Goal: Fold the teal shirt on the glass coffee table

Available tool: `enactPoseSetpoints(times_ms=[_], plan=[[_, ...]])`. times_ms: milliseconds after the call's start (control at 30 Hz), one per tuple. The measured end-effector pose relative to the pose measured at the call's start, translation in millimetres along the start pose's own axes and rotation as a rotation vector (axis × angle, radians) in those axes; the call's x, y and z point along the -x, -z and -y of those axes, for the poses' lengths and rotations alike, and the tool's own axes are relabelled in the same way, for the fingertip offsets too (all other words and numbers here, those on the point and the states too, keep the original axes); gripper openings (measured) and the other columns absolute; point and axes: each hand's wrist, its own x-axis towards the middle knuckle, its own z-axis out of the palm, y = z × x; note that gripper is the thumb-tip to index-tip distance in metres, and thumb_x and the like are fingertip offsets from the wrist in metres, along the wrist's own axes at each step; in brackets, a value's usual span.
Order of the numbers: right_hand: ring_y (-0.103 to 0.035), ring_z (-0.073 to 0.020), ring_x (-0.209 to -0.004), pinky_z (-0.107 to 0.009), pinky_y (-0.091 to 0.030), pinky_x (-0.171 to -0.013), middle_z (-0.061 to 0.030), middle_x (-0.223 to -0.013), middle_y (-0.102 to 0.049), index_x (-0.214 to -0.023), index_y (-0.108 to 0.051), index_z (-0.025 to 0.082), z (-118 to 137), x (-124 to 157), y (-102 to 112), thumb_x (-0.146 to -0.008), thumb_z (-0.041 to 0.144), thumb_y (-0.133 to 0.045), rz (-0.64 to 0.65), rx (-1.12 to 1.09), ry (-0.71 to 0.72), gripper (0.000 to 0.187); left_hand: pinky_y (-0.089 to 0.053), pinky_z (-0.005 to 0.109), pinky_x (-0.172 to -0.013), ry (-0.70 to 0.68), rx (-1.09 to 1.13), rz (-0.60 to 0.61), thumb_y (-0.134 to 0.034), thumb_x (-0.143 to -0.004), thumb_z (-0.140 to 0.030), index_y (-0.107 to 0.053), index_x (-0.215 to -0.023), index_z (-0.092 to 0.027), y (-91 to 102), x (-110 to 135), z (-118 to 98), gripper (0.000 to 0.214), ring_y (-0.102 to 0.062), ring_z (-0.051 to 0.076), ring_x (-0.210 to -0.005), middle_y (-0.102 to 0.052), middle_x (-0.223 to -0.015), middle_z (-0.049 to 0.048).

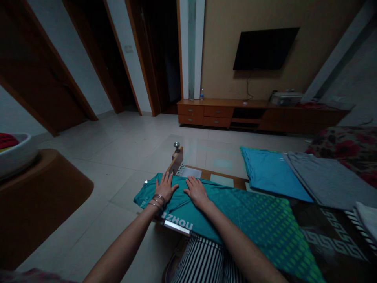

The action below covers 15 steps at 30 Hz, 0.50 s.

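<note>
The left hand [164, 188] and right hand [196, 192] lie flat with fingers spread, gripping nothing, on a teal printed T-shirt [235, 214]. Its long axis runs from beneath them toward the near right, closer to the right hand, across the glass-topped table [215, 177].

A black wall-mounted TV [266, 48] hangs above a low wooden TV cabinet [218, 111] — a plastic water bottle [202, 94] stands on it — while a folded blue shirt [273, 177] lies beside a folded grey shirt [326, 181].
</note>
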Motion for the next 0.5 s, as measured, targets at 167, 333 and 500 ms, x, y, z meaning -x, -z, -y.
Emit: enactPoseSetpoints(times_ms=[167, 333, 500], plan=[[-0.027, -0.0246, -0.138, -0.045, -0.022, -0.112, -0.0132, -0.147, -0.037, -0.136, -0.044, 0.013, -6, 4, 12, -0.091, 0.045, -0.047, 0.029, -0.073, 0.008, 0.056, -0.020, 0.058, -0.109, -0.002, -0.013, 0.025, -0.025, -0.092, -0.055, -0.026, -0.147, -0.014, -3.7, -7, 8, 0.068, -0.015, 0.029, -0.142, -0.019, -0.154, 0.0123], [-0.026, -0.0229, -0.139, -0.042, -0.024, -0.112, -0.0109, -0.147, -0.036, -0.137, -0.043, 0.014, -21, 39, 48, -0.092, 0.048, -0.044, -0.082, -0.090, -0.079, 0.056, -0.021, 0.058, -0.108, -0.012, -0.047, -0.025, -0.025, -0.093, -0.049, -0.022, -0.148, -0.014, 5.0, -6, -3, 0.066, -0.014, 0.028, -0.143, -0.018, -0.154, 0.0125], [-0.029, -0.0232, -0.138, -0.043, -0.026, -0.111, -0.0114, -0.145, -0.041, -0.135, -0.047, 0.015, -84, 130, 82, -0.095, 0.039, -0.040, -0.217, 0.050, -0.388, 0.048, -0.014, 0.057, -0.111, -0.239, -0.114, -0.128, -0.030, -0.093, -0.044, -0.027, -0.147, -0.015, 16.5, 13, -46, 0.062, -0.009, 0.026, -0.144, -0.013, -0.155, 0.0083]])
